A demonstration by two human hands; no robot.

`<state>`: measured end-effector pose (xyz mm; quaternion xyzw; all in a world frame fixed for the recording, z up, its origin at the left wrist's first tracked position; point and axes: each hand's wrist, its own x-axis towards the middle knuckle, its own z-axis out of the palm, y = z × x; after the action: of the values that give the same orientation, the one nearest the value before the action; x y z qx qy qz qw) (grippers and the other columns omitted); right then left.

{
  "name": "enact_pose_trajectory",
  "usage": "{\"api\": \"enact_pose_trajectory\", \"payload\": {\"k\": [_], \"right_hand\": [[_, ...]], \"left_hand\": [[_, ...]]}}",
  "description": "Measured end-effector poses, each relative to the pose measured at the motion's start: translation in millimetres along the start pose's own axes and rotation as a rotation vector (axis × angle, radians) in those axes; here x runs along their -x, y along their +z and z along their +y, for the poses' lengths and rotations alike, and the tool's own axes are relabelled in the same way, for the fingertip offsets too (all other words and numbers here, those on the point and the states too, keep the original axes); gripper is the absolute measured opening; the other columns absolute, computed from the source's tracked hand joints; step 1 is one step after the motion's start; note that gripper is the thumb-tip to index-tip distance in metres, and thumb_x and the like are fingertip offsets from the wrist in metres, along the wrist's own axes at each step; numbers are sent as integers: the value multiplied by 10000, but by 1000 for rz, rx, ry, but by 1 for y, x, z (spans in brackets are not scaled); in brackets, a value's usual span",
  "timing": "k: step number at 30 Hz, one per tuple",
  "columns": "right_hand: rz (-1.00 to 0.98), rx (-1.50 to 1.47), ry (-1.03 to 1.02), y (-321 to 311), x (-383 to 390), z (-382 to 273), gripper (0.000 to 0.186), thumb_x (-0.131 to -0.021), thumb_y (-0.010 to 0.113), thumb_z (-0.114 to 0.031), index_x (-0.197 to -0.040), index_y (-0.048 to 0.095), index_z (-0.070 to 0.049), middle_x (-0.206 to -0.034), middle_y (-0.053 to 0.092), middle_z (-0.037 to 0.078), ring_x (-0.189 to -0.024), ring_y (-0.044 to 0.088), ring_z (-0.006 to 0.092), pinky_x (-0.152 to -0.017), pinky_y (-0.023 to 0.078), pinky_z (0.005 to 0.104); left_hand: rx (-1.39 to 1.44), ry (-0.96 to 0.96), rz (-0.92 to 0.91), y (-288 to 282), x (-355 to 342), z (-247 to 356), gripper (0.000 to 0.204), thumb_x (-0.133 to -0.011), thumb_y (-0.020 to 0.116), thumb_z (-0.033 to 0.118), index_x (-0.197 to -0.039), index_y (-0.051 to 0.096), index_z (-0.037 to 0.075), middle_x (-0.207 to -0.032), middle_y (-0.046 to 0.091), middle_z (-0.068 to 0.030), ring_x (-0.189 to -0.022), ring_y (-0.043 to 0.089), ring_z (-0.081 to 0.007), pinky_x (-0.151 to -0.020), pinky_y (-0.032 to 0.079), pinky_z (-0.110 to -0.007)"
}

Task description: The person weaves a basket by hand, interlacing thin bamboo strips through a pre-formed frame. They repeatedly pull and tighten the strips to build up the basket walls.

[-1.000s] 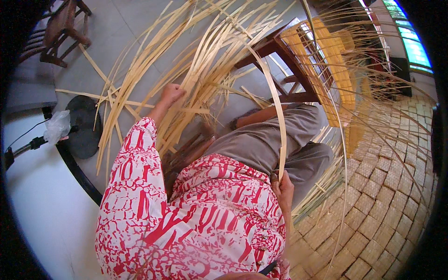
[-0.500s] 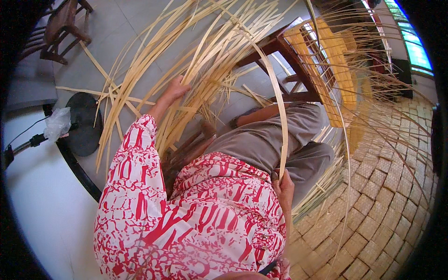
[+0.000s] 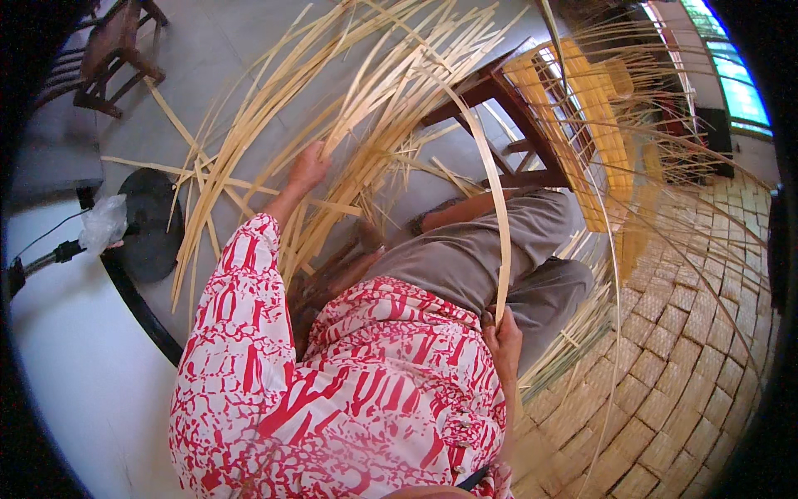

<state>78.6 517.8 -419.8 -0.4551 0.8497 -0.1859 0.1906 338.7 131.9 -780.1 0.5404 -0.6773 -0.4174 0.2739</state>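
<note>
A long pale bamboo strip (image 3: 499,214) rises from my right hand (image 3: 504,334) beside my lap and arches up and over to the far left. The fingers of that hand are closed around its lower end. Out to the left, my left hand (image 3: 308,169) is closed on the near ends of some thin bamboo strips (image 3: 353,108). Its palm side is hidden, so I cannot count them. Around and beneath that hand lies a big loose heap of more strips (image 3: 241,150), spread across the floor.
A wooden frame with yellow slats (image 3: 573,125) stands at the far right, with thin canes fanning beside it. A woven mat of wide strips (image 3: 665,366) covers the right side. A black round base (image 3: 150,224) and a wooden chair (image 3: 112,54) are at left.
My left hand has drawn slightly back and to the left with the strips in it. The right hand has dropped a little, still holding the long strip.
</note>
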Motion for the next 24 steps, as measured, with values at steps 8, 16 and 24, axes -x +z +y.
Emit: {"api": "enact_pose_trajectory", "payload": {"k": [8, 16, 24], "right_hand": [[18, -45, -10, 3, 3, 13, 198, -955, 617, -244, -932, 540, -63, -612, 550, 115, -507, 535, 242, -516, 429, 362], [-22, -54, -99, -4, -2, 10, 164, -949, 603, -183, -1052, 569, -61, -711, 598, 136, -574, 577, 277, -566, 470, 361], [-46, -25, -2, -9, -1, -7, 205, -972, 594, -241, -1022, 564, -45, -714, 571, 134, -603, 518, 232, -583, 456, 359]], "left_hand": [[689, -187, -180, -15, 25, 39, 294, -912, 679, 216, -1140, 629, 37, -792, 684, -63, -658, 633, -92, -599, 523, -284], [433, -188, -42, -6, 26, 49, 212, -868, 679, 197, -973, 712, 16, -795, 707, -55, -638, 632, -103, -598, 511, -272], [371, -268, -331, 2, -7, 29, 211, -814, 682, 232, -781, 708, 25, -688, 671, -42, -630, 602, -117, -571, 467, -302]]}}
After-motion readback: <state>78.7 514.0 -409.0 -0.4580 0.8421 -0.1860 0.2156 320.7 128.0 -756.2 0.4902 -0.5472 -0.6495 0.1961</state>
